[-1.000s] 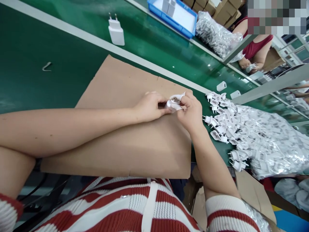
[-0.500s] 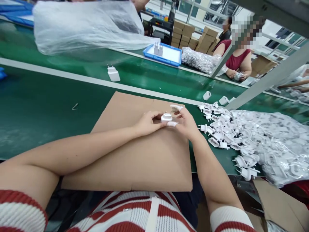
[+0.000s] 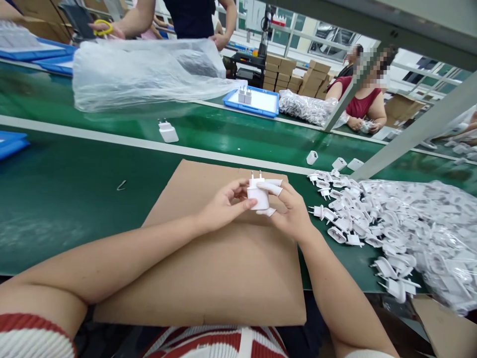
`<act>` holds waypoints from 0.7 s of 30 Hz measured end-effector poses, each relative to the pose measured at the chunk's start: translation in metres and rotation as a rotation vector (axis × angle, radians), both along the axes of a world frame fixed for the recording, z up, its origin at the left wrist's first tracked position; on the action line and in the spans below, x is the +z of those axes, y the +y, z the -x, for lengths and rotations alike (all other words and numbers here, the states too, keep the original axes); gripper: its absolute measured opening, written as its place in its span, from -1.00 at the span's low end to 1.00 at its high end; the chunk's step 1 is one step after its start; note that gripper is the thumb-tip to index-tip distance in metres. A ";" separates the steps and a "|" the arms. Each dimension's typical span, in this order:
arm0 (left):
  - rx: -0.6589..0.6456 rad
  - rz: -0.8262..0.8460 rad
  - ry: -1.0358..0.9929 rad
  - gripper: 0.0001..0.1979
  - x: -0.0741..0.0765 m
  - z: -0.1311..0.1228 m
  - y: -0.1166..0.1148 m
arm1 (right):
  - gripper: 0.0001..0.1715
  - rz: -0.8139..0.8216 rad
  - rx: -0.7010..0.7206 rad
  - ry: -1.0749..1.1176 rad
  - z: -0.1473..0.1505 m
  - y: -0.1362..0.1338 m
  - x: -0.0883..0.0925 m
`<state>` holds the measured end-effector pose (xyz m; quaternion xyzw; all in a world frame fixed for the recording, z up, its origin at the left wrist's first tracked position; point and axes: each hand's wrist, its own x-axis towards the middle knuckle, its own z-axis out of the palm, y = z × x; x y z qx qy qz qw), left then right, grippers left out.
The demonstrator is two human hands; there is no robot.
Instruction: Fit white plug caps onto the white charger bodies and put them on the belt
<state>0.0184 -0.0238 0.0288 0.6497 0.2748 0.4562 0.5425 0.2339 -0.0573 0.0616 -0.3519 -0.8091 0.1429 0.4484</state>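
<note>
A white plug charger (image 3: 258, 198) with two metal pins pointing up is held between both my hands, over a sheet of brown cardboard (image 3: 208, 278). My left hand (image 3: 227, 204) grips its left side, thumb on the front face. On the other side my right hand (image 3: 288, 206), with white covers on some fingertips, pinches the charger from the top and bottom. To the right of my right hand lies a heap of loose white plug pieces (image 3: 350, 214), several with pins showing.
A clear plastic bag of plug pieces (image 3: 447, 228) lies at the right. One white charger (image 3: 168, 132) lies on the green conveyor (image 3: 208, 134). Beyond it are a blue tray (image 3: 266, 104) and a large plastic bag (image 3: 141, 74). A slanted metal post (image 3: 406, 132) rises at right. Co-workers sit and stand opposite.
The charger has tipped so its front face shows, and both hands have shifted on it. Across the belt, a person's hand with yellow-handled scissors has come into view.
</note>
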 end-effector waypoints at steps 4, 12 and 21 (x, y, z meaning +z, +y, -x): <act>0.098 -0.439 -0.029 -0.24 -0.003 0.008 -0.003 | -0.39 -0.093 -0.056 0.047 0.010 -0.009 0.003; 0.195 -0.942 0.088 -0.28 0.018 0.021 -0.007 | -0.41 -0.198 -0.120 0.094 0.024 -0.023 0.013; 0.139 -0.673 -0.041 -0.35 0.015 0.009 -0.014 | -0.42 -0.192 -0.237 0.098 0.023 -0.020 0.000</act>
